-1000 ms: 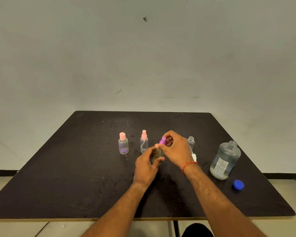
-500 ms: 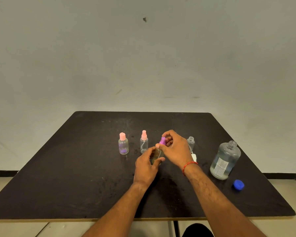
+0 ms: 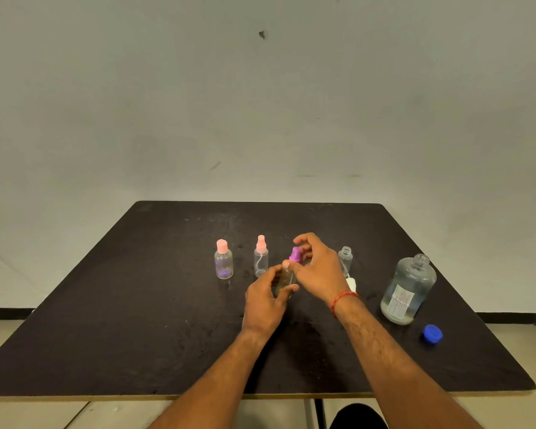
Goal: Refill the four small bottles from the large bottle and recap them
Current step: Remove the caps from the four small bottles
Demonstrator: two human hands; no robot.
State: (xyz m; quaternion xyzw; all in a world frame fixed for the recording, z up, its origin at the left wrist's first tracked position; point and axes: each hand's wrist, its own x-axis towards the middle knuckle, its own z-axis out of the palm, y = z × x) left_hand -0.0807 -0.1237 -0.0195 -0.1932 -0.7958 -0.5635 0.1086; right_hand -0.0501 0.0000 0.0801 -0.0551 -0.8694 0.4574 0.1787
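Note:
My left hand [image 3: 266, 300] grips a small clear bottle [image 3: 284, 278] standing at the table's middle. My right hand [image 3: 317, 267] pinches its purple spray cap [image 3: 295, 254] with thumb and fingers curled round it. Two capped small bottles stand to the left: one with a pink flip cap [image 3: 223, 263], one with a pink spray top [image 3: 261, 257]. An uncapped small bottle [image 3: 345, 260] stands behind my right hand, a white cap [image 3: 351, 283] lying by it. The large clear bottle [image 3: 408, 291] stands open at the right, with its blue cap [image 3: 432, 334] on the table.
The dark table [image 3: 136, 320] ends at a front edge close to me and a right edge just past the blue cap. A plain wall stands behind it.
My right hand's fingers have shifted slightly round the purple cap and spread a little. My left hand and the bottles stay in place.

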